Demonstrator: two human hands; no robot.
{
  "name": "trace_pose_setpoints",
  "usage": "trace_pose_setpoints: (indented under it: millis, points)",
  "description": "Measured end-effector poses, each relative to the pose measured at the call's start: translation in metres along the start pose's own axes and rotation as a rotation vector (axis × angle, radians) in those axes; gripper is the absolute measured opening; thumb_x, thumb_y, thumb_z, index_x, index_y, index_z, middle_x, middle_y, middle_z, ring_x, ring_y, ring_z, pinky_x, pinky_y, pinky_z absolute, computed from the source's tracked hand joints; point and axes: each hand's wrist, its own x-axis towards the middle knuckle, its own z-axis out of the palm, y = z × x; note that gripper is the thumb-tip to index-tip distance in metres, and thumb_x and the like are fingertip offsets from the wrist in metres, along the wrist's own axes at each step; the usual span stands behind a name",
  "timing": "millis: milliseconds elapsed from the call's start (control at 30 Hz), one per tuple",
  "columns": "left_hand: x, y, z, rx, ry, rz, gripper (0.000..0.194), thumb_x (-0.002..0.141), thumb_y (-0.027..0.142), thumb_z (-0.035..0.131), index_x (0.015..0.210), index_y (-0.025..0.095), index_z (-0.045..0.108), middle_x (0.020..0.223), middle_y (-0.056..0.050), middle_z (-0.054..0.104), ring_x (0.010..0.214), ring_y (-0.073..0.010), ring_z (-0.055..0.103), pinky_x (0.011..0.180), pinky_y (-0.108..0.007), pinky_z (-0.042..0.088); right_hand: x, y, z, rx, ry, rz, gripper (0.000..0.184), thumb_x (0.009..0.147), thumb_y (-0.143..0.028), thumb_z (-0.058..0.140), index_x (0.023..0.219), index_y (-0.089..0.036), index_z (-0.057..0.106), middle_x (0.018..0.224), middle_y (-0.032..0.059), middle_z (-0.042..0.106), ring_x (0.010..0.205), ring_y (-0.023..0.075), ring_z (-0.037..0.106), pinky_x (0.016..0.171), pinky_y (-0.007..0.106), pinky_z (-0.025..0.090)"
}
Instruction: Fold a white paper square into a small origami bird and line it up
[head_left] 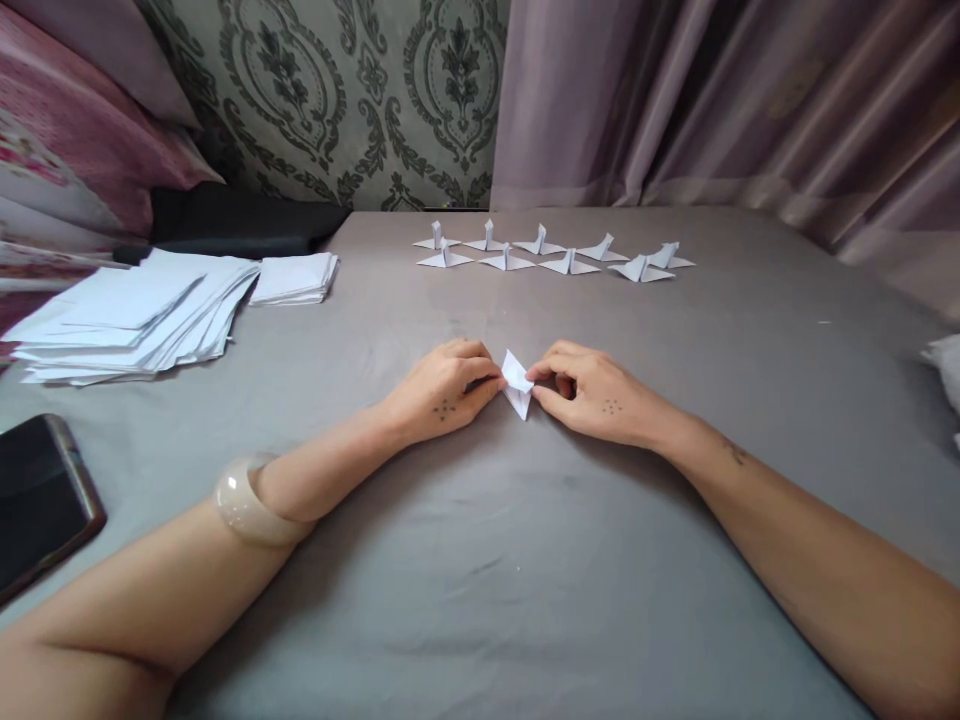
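Observation:
A small piece of folded white paper [517, 385], pointed at top and bottom, is held between my two hands just above the grey cloth. My left hand [454, 388] pinches its left edge with thumb and fingertips. On the opposite edge, my right hand [592, 392] is closed in a pinch, thumb below and index finger on the paper's face. The folds under the fingertips are hidden. Beyond my hands, several finished-looking folded paper birds [508, 258] stand in two rows with wings spread.
A large stack of white paper sheets [135, 315] lies at the left, with a smaller stack of paper squares [294, 278] beside it. A dark phone [46, 500] rests at the left edge. Behind are a black folded item [240, 220] and purple curtains [600, 100]. Grey cloth [510, 600] covers the surface.

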Motion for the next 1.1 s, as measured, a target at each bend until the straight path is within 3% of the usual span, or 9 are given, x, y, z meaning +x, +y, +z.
trace_pose_setpoints:
  millis: [200,367,767,933,1100]
  points:
    - [0.0,0.007,-0.003,-0.033,-0.004,-0.056,0.025,0.09,0.034,0.053,0.092,0.016,0.07,0.091,-0.008,0.065,0.08,-0.0165,0.06,0.071,-0.028,0.047,0.003,-0.001,-0.001,-0.002,0.011,-0.001,0.018,0.088,-0.023,0.054,0.089,-0.02,0.071,0.087,0.0028,0.062,0.073,0.0124,0.056,0.071,0.027,0.041]
    - [0.001,0.01,-0.004,-0.086,-0.028,-0.154,0.018,0.083,0.025,0.058,0.093,0.017,0.071,0.091,-0.007,0.065,0.078,-0.0154,0.059,0.065,-0.025,0.046,0.005,-0.001,0.001,-0.005,0.032,0.013,0.02,0.089,-0.023,0.052,0.087,-0.019,0.071,0.084,0.0025,0.062,0.071,0.0121,0.054,0.069,0.026,0.039]
    - [0.008,0.015,-0.001,-0.145,-0.003,-0.328,0.016,0.083,0.029,0.06,0.078,0.016,0.069,0.081,-0.004,0.063,0.067,-0.0121,0.055,0.063,-0.025,0.043,0.012,-0.002,0.0,0.053,0.023,0.108,0.021,0.085,-0.026,0.052,0.079,-0.018,0.071,0.082,0.002,0.064,0.068,0.0119,0.053,0.066,0.026,0.038]
    - [0.011,0.014,-0.001,-0.198,-0.021,-0.386,0.017,0.083,0.028,0.059,0.077,0.015,0.068,0.078,-0.003,0.062,0.065,-0.011,0.053,0.062,-0.025,0.041,0.017,0.002,-0.011,0.136,-0.098,0.161,0.022,0.083,-0.028,0.053,0.08,-0.018,0.072,0.07,0.0001,0.062,0.058,0.0106,0.048,0.056,0.025,0.036]
    - [0.014,0.014,-0.003,-0.215,-0.058,-0.439,0.019,0.082,0.031,0.059,0.077,0.015,0.069,0.077,-0.003,0.063,0.065,-0.0117,0.052,0.061,-0.025,0.039,0.019,0.0,-0.022,0.316,-0.205,0.326,0.019,0.079,-0.027,0.058,0.087,-0.019,0.073,0.065,-0.0009,0.059,0.056,0.0098,0.048,0.052,0.023,0.039]
